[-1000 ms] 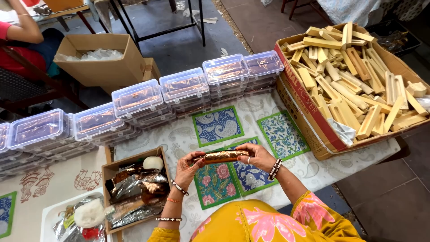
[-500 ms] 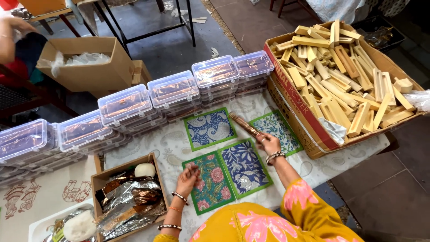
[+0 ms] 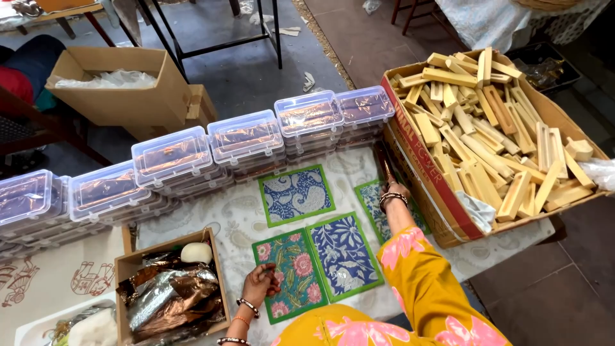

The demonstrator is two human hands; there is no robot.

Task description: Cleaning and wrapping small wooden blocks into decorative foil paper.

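Copper-foil stick [image 3: 385, 168] sits pinched in my right hand [image 3: 392, 191], w/ its far end btwn the clear boxes [image 3: 365, 106] and the carton [image 3: 419, 163]. I'd lay it flat on the counter [image 3: 237, 214], parallel to the carton wall. Left hand [image 3: 262, 280] rests loosely curled, fingers spread on a floral mat [image 3: 291, 272].

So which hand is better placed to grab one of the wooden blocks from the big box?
Probably the right hand: it is stretched out beside the cardboard box of wooden blocks, holding a foil-wrapped stick. The left hand rests far off.
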